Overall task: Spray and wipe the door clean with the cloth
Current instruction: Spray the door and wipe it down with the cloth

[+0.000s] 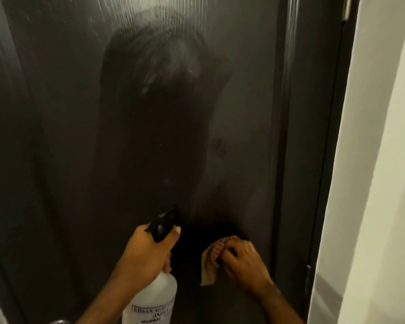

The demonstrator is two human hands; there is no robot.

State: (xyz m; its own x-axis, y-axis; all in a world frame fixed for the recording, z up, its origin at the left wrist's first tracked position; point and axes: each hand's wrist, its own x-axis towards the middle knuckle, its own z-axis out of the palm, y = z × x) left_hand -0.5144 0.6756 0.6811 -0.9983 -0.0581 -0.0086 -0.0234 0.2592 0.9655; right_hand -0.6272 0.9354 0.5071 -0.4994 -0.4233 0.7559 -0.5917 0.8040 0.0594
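Item: door (68, 136), dark, wood-grained, filling our view from the left edge across to its right-hand edge; its long axis runs upright. We note misted streaks high on the panel, well above both hands, and broad bare panel to the left of them.

Item: left hand (143, 251), fingers wrapped round the neck of the spray bottle (153, 293), one fingertip lying up by the black trigger head (163, 224). The bottle stands near upright, white body below the fingers, nozzle pointing up and right at the door.

Item: right hand (242, 263), just right of the bottle, fingers curled on the cloth (212, 260) and holding it against the door. The cloth bunches left of the fingers and hangs below them.

Item: door frame (311, 160), dark, right of the right hand's fingers.

Item: wall (384, 160), pale, at the far right.
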